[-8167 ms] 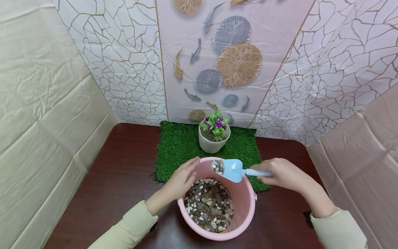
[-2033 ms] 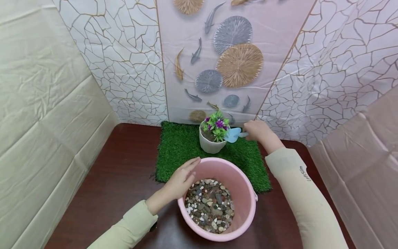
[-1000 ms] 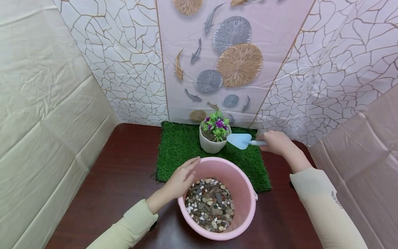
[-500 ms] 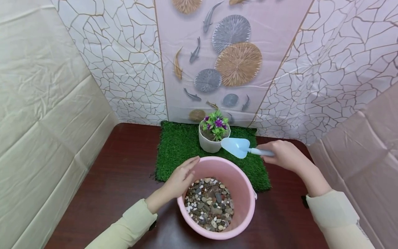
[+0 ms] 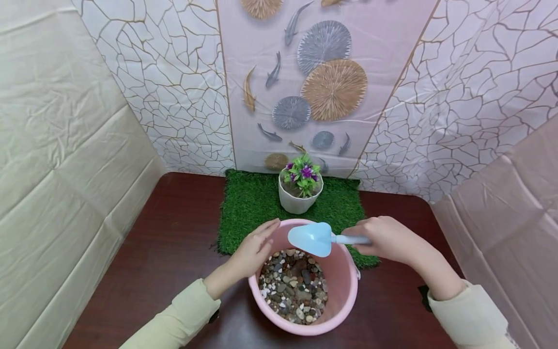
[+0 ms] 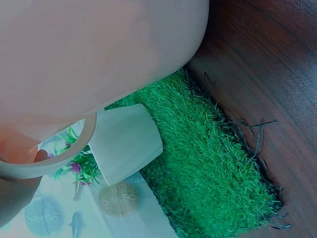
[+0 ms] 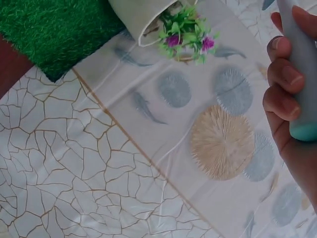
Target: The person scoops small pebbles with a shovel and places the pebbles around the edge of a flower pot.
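A pink bucket [image 5: 301, 330] stands on the table with mixed pebbles [image 5: 294, 286] in its bottom. My left hand [image 5: 251, 251] rests on its left rim, fingers fairly straight along it and thumb over the inside. With curled fingers, my right hand [image 5: 383, 237] grips the grey handle of a light-blue hand trowel [image 5: 315, 238]. The blade hangs over the bucket's back right part, above the pebbles, and no stones show on it. In the right wrist view the trowel handle [image 7: 303, 74] lies across the palm. A white pot [image 5: 296, 202] holding a purple-flowered plant [image 5: 303, 175] stands behind the bucket.
Under the pot lies a green artificial grass mat [image 5: 253, 203], on a dark brown wooden table [image 5: 174, 247]. A patterned backdrop [image 5: 270, 72] rises behind, and beige panels [image 5: 65, 169] close in the sides.
Pebbles lay on the trowel blade at first. My right hand took it to the pot's right edge, then drew back toward the bucket with the blade bare. My left hand stayed put.
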`<state>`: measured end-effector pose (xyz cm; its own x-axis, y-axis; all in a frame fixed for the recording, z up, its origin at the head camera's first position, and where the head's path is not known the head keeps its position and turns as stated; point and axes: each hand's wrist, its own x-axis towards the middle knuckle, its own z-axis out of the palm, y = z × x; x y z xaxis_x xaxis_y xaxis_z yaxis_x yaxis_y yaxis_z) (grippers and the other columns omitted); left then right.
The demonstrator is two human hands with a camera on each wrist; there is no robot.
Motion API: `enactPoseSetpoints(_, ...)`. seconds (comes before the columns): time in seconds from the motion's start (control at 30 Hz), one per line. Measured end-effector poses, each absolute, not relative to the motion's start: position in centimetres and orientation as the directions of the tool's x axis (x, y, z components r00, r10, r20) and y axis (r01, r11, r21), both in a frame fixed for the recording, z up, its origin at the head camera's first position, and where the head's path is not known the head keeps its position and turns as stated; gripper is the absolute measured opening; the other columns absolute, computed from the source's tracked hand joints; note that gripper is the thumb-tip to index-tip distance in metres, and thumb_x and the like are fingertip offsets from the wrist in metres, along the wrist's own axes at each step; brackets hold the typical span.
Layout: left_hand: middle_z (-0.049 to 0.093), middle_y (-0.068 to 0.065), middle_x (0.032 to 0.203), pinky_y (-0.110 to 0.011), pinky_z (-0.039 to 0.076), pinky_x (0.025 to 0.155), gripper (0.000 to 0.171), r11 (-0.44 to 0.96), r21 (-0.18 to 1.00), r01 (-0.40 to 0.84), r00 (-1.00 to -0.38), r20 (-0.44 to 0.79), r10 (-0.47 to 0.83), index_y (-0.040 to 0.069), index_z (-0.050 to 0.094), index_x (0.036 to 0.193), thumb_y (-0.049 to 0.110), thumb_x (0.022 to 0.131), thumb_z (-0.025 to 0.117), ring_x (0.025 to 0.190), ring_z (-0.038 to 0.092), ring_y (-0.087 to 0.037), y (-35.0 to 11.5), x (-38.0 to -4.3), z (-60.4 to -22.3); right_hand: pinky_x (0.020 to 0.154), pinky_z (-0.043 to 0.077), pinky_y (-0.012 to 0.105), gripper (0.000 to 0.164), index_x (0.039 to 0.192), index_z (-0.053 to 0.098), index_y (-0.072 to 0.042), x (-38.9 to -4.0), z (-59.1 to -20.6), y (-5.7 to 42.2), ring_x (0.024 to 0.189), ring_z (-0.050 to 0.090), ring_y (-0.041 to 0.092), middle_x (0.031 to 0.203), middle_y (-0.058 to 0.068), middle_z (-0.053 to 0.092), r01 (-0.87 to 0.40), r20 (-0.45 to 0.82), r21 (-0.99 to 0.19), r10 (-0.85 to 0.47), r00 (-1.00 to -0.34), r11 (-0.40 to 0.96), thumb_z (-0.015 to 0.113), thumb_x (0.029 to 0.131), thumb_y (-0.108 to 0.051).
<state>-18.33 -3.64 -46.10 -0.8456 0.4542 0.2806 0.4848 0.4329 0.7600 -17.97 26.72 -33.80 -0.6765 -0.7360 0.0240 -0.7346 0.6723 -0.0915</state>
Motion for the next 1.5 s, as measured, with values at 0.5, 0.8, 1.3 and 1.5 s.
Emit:
enactPoseSetpoints(0.5,0.038,-0.017,0.148,-0.041,0.044,0.089,0.048,0.442,0.743,0.503,-0.837,0.289,0.465,-0.001,0.038,0.142,0.005,0.095,0.043,0.129,0.045,-0.031,-3.7,-18.4,-46.1,0.044,0.033,0.017,0.019,0.08,0.069,-0.02,-16.8,-35.1,25.1,0.048,0.039,-0.001,0.06,-0.011,0.055,-0.75,0.011,0.044,-0.751,-0.661,0.66,0.078,0.069,-0.008)
enactPoseSetpoints(0.8,0.037,-0.017,0.148,-0.041,0.043,0.088,0.047,0.445,0.745,0.496,-0.84,0.283,0.463,-0.002,0.038,0.142,0.005,0.096,0.043,0.127,0.047,-0.03,-3.7,-18.3,-46.2,0.043,0.033,0.02,0.019,0.075,0.068,-0.021,-16.5,-35.8,24.1,0.045,0.04,0.006,0.057,-0.007,0.053,-0.762,-0.028,0.107,-0.765,-0.644,0.638,0.077,0.067,-0.006)
enactPoseSetpoints(1.3,0.037,-0.016,0.149,-0.047,0.039,0.105,0.048,0.423,0.77,0.477,-0.846,0.272,0.459,0.0,0.038,0.142,0.004,0.095,0.044,0.136,0.038,-0.031,-3.7,-18.3,-46.0,0.04,0.023,0.024,0.048,0.051,0.028,-0.022,-16.2,-37.7,21.6,0.048,0.013,0.008,0.045,-0.009,0.029,-0.735,0.059,0.244,-0.766,-0.64,0.633,0.062,0.084,-0.033)
enactPoseSetpoints(1.5,0.038,-0.016,0.148,-0.045,0.042,0.101,0.047,0.423,0.77,0.477,-0.847,0.275,0.455,-0.001,0.039,0.142,0.004,0.095,0.044,0.135,0.039,-0.031,-3.6,-18.3,-46.1,0.04,0.027,0.026,0.045,0.049,0.038,-0.02,-16.4,-38.2,21.6,0.044,0.02,0.01,0.045,-0.006,0.04,-0.73,0.07,0.236,-0.76,-0.646,0.642,0.064,0.083,-0.033)
